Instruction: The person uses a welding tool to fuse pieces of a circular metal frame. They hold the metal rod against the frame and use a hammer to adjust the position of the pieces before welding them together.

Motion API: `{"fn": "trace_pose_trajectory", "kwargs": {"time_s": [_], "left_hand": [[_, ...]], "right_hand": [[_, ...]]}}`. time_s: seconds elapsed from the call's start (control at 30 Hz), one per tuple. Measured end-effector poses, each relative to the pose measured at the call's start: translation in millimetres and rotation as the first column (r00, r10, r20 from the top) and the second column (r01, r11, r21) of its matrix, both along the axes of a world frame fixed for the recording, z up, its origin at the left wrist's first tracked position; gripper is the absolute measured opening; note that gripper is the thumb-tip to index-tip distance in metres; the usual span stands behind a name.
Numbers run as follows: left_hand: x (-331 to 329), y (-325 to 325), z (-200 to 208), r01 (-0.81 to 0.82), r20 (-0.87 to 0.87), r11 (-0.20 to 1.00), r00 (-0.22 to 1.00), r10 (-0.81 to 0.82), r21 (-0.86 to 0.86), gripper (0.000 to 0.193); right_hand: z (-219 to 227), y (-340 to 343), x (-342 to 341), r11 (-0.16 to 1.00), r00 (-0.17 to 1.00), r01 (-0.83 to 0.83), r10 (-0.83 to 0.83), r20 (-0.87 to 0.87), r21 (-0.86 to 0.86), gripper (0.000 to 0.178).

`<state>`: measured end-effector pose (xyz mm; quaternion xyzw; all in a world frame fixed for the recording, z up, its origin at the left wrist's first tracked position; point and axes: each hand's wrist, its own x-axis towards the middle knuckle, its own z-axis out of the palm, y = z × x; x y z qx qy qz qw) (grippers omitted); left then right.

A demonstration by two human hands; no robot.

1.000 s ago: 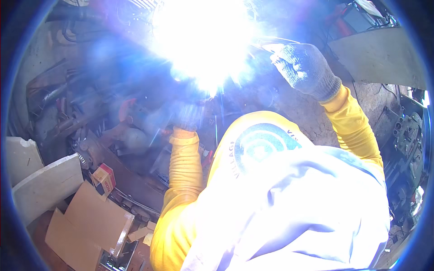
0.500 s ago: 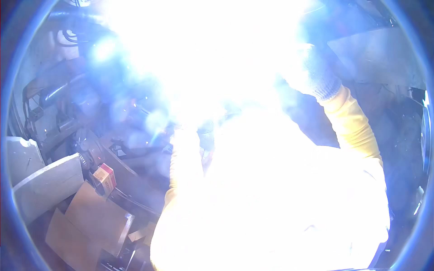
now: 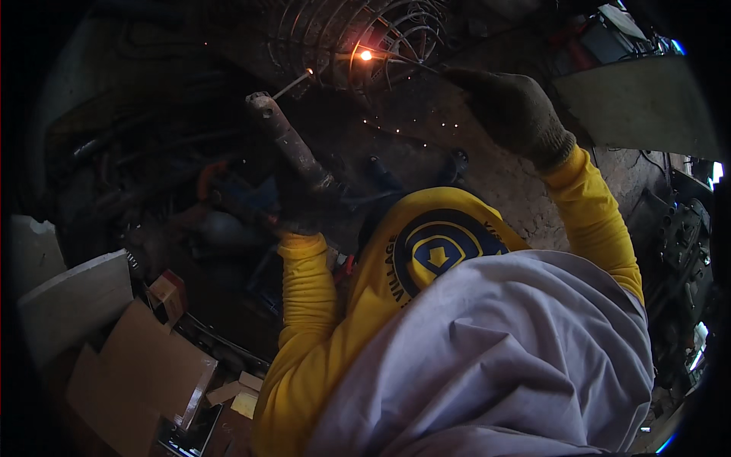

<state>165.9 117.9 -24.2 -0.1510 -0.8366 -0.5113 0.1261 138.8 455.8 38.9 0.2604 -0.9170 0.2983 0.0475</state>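
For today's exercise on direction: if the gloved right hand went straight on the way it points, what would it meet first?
Most likely the round wire cage, near its glowing orange spot, up and to the left of the gloved right hand; the dark view leaves depth and contact unclear.

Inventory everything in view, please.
Wire cage: one, dark, top centre
Glowing spot: one, orange, at the cage
Sparks: several, pale, below the cage
Electrode holder: one, rusty brown, upper centre-left
Welding electrode: one, pale, in the holder
Panel: one, grey, upper right
Boards: two, off-white, far left
Small box: one, red-tan, lower left
Cardboard sheet: one, brown, lower left
Clutter: too dark to count, left
Shirt: one, yellow, lower centre
Cloth: one, grey, over the shirt
Left hand: one, shadowed, around the holder
Right gloved hand: one, grey-brown, right of cage
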Motion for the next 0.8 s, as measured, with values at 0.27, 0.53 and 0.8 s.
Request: {"fn": "trace_pose_trajectory", "kwargs": {"time_s": [0.27,0.53,0.8], "left_hand": [[29,-30,-19,-0.094,0.366,0.994,0.928,0.066,0.059,0.050],[43,-37,-42,-0.128,0.419,0.987,0.905,0.074,0.102,0.055],[50,-20,-41,-0.160,0.437,0.956,0.898,0.039,0.244,0.040]], "right_hand": [[3,-3,1,1.000,1.000,0.000,-0.001,-0.020,-0.017,0.033],[4,-2,1,1.000,1.000,0.028,-0.028,0.004,-0.014,0.033],[10,-2,2,0.999,0.999,0.048,-0.048,0.003,0.000,0.031]]}}
